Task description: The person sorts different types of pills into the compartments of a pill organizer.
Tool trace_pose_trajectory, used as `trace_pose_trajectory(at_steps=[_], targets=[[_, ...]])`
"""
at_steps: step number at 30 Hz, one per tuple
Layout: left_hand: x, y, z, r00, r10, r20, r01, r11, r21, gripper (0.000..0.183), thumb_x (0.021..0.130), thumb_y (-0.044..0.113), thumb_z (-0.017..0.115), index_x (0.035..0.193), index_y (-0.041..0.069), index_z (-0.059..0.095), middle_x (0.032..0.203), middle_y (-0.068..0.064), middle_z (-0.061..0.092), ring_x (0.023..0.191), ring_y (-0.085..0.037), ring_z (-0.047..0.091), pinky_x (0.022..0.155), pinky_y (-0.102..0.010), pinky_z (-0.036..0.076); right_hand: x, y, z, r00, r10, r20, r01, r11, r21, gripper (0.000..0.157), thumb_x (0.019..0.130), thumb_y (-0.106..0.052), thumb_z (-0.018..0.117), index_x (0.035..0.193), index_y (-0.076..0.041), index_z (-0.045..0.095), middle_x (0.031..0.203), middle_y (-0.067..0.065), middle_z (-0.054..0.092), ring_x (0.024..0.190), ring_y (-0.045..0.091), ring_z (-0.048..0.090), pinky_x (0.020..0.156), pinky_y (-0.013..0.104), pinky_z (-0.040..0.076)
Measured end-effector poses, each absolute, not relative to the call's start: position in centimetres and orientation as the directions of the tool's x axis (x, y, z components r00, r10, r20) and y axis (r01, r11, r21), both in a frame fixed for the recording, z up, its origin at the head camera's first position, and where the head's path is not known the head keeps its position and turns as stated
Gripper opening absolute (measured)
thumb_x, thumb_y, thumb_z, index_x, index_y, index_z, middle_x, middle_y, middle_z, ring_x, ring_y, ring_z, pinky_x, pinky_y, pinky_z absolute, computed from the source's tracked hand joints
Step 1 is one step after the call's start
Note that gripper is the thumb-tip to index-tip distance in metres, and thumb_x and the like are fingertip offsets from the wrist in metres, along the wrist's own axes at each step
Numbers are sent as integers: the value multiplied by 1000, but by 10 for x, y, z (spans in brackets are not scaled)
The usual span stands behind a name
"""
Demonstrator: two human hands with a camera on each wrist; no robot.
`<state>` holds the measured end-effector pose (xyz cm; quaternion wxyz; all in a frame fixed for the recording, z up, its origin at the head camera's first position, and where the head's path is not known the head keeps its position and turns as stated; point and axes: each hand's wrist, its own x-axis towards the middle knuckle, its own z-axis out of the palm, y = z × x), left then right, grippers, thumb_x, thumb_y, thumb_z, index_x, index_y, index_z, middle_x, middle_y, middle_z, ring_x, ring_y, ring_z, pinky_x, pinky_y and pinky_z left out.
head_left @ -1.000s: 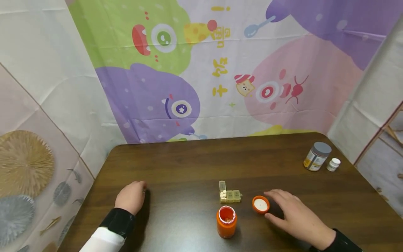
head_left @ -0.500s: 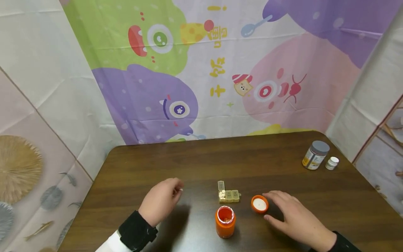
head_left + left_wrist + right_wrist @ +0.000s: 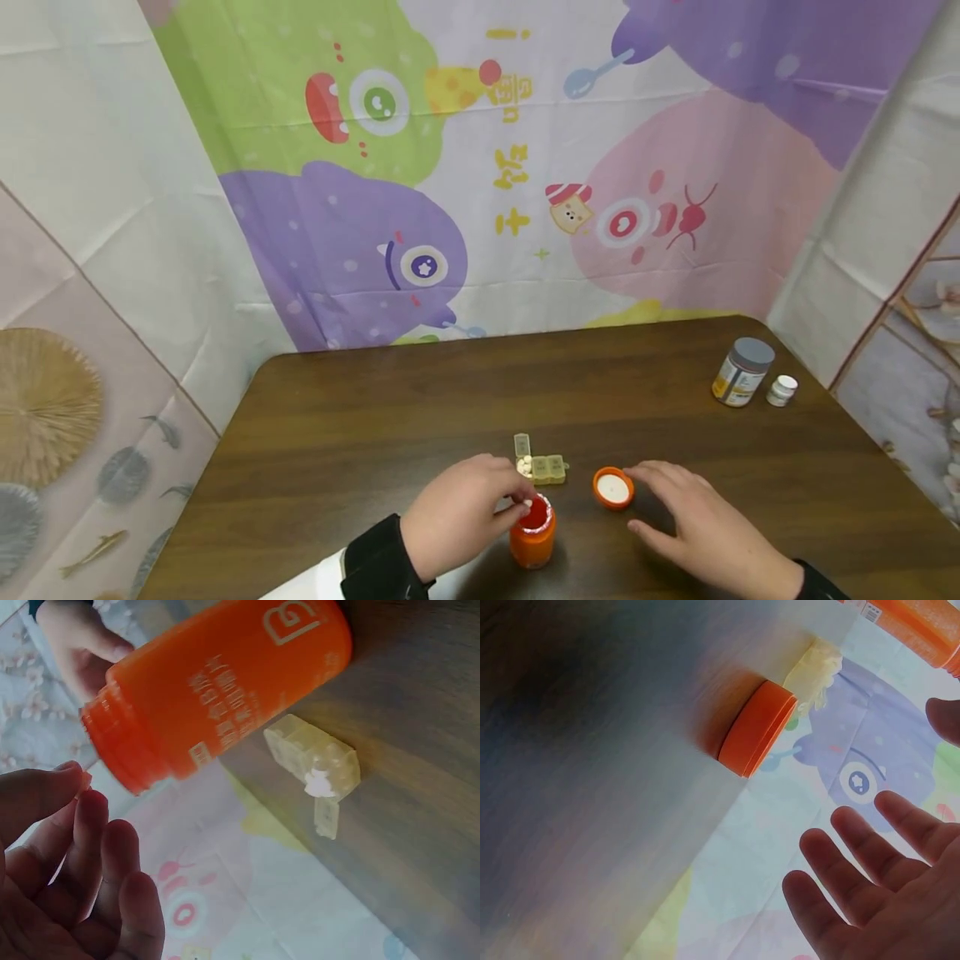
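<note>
One tablet [image 3: 528, 503] is being pinched by the left hand [image 3: 461, 515] at the mouth of the orange bottle [image 3: 532, 548], a fingertip grip probably suiting its smallness; the right hand [image 3: 701, 525] is holding its fingers spread beside the cap [image 3: 613, 489], which is lying inside-up, presumably for cleanness.

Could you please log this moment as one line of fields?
left hand: pinches small piece near open orange bottle | right hand: holds nothing, beside upturned orange cap | pill box: one lid open, white tablets inside
</note>
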<state>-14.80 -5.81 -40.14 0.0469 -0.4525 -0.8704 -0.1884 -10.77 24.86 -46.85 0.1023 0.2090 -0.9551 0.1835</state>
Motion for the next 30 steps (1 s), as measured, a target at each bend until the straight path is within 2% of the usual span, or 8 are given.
trace_pose_trajectory(at_steps=[10, 16, 19, 25, 30], targets=[[-150, -55, -409, -532, 814, 232, 842, 478, 252, 9, 84, 19, 75, 94, 18, 76, 90, 11, 69, 81, -4, 54, 76, -22, 50, -106, 249, -469, -895, -362, 260, -433, 844, -316, 54, 80, -37, 77, 124, -9, 61, 121, 6, 60, 112, 21, 52, 90, 54, 46], [-151, -53, -407, -521, 817, 248, 849, 463, 256, 12, 85, 21, 75, 97, 19, 74, 91, 12, 68, 81, -3, 54, 76, -22, 50, -105, 250, -470, -889, -362, 280, -442, 840, -316, 55, 80, -37, 77, 124, -9, 61, 121, 5, 60, 113, 20, 51, 90, 53, 46], [-154, -53, -404, -557, 790, 255, 822, 481, 305, 13, 88, 21, 71, 101, 18, 72, 91, 11, 66, 81, -4, 54, 75, -22, 50, -105, 251, -471, -881, -366, 299, -452, 838, -306, 55, 79, -37, 78, 124, -9, 61, 120, 5, 60, 112, 20, 51, 89, 52, 46], [-179, -54, -409, -689, 679, 253, 715, 581, 388, 16, 93, 21, 65, 107, 16, 71, 93, 7, 65, 80, -4, 56, 71, -25, 53, -104, 253, -474, -866, -374, 332, -471, 832, -293, 56, 78, -36, 79, 123, -8, 61, 119, 5, 61, 112, 19, 51, 89, 52, 46], [-207, -53, -435, -723, 665, 187, 689, 671, 276, 23, 91, 23, 68, 111, 12, 70, 103, 1, 68, 90, -11, 60, 80, -33, 54, -103, 254, -475, -855, -383, 350, -487, 826, -286, 56, 77, -35, 79, 123, -8, 61, 119, 3, 60, 112, 17, 51, 88, 50, 46]])
